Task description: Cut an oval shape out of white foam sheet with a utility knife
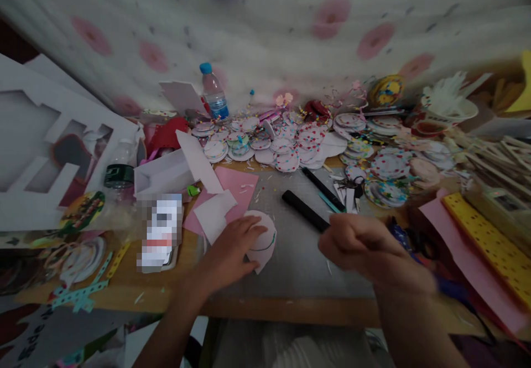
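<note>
My left hand point(238, 249) lies with its fingers spread over a white paper piece point(265, 239) that has a rounded top and a dark curved line, at the left of the grey mat point(298, 282). To the right, my right hand point(357, 246) is closed and blurred; what its fingers hold, if anything, cannot be made out. A thick black rod point(305, 209) reaches to its knuckles, and whether the two touch is unclear. Behind the rod is a thinner black tool point(323, 189). Pink paper point(234, 182) and a cut white scrap point(213, 213) lie beyond my left hand.
Many decorated paper discs point(286, 155) are heaped at the back, beside a blue-capped bottle point(215, 94). A phone point(164, 232) and white box point(166, 174) stand left. On the right are keys point(350, 188), wooden sticks point(498, 157) and a yellow dotted strip point(485, 240).
</note>
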Available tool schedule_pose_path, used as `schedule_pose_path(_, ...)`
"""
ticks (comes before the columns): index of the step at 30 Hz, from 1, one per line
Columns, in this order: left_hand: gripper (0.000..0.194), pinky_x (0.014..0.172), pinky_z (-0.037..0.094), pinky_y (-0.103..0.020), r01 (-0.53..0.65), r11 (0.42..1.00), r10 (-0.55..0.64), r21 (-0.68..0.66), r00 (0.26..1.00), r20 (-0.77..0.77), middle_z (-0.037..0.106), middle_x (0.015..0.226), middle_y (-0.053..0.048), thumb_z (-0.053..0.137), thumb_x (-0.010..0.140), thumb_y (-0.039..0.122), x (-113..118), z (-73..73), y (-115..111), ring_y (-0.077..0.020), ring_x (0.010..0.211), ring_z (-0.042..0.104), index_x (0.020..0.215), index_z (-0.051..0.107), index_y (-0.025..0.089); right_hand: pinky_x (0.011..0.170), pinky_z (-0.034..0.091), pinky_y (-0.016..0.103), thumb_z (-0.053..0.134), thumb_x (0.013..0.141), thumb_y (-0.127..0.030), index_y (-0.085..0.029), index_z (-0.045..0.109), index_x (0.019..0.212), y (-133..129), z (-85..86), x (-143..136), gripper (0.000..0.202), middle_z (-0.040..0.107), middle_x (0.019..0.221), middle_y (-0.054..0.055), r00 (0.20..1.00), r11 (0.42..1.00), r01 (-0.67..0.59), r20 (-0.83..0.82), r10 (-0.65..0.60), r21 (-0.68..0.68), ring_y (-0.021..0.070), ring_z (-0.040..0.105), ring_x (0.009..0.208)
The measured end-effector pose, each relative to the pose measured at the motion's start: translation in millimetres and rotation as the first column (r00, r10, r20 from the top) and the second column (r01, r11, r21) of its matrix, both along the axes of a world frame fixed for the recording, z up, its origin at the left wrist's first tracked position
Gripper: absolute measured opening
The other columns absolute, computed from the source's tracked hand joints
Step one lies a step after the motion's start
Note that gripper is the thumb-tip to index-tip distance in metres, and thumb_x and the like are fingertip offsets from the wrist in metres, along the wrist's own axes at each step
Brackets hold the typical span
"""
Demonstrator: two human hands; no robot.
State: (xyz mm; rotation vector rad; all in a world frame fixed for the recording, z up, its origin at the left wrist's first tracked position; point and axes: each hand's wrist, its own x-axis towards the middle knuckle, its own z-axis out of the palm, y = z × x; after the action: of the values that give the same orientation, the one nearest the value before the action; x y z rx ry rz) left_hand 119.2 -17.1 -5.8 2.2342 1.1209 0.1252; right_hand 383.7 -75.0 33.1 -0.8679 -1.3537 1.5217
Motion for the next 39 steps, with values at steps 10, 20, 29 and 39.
schedule_pose_path(10,0.054,0.085,0.045,-0.041,0.051,0.996,-0.035,0.076,0.979,-0.199,0.059,0.101,-0.010,0.088,0.055,0.039,22,-4.3,41,-0.0312,0.101,0.055,0.095,0.063,0.014,0.053,0.039,0.028,0.057,0.085,-0.031,-0.017,0.054,0.106,55,-73.1,-13,0.025,0.062,0.104,0.010,0.209,0.902,0.143,0.879,-0.429,0.407,0.0223,0.063,0.076)
schedule_pose_path(20,0.008,0.071,0.042,-0.022,-0.145,0.988,0.125,0.061,0.959,0.254,0.054,0.084,0.001,0.060,0.090,0.025,0,40.2,-2,-0.0110,0.078,0.056,0.086,0.062,0.018,0.055,0.050,0.027,0.064,0.081,-0.026,-0.022,0.058,0.107,59,-46.3,1,0.027,0.061,0.100,0.004,0.546,0.803,0.314,0.595,-0.590,0.507,0.0132,0.061,0.063)
schedule_pose_path(29,0.017,0.074,0.045,-0.022,-0.229,0.973,0.225,-0.032,0.910,0.349,0.065,0.087,0.001,0.067,0.082,0.019,7,23.0,-17,-0.0118,0.080,0.061,0.099,0.065,0.022,0.067,0.059,0.018,0.078,0.068,-0.025,-0.024,0.066,0.086,25,-59.5,7,0.022,0.066,0.086,-0.003,0.677,0.682,0.609,-0.183,-0.713,-0.404,0.0118,0.068,0.076)
schedule_pose_path(39,0.015,0.063,0.045,-0.022,-0.438,0.813,0.569,-0.382,0.736,0.368,0.069,0.077,0.000,0.072,0.073,0.031,-30,39.1,-12,-0.0156,0.072,0.062,0.081,0.069,0.019,0.084,0.059,0.025,0.071,0.072,-0.037,-0.020,0.073,0.082,-9,-89.1,0,0.020,0.075,0.096,0.006,0.609,0.586,0.258,-0.341,-0.716,-0.768,0.0229,0.068,0.104)
